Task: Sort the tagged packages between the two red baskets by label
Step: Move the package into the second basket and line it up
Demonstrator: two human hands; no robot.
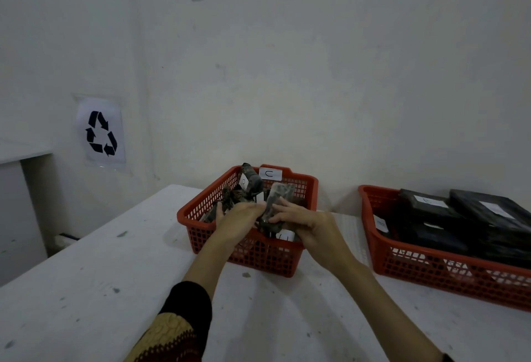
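A small red basket (201, 212) stands mid-table, with a white tag marked "C" (270, 173) on its back rim. Several dark, crinkled tagged packages (250, 186) fill it. Both my hands are inside it. My left hand (240, 218) reaches in with fingers curled among the packages. My right hand (301, 219) grips a dark package (275, 198) that stands upright between the two hands. A larger red basket (431, 267) at the right holds flat black packages (422, 203) with white labels.
Both baskets sit on a white, speckled table (100, 290) whose back edge meets a pale wall. A recycling-symbol sheet (101, 133) hangs on the wall at the left. A gap of bare table separates the two baskets.
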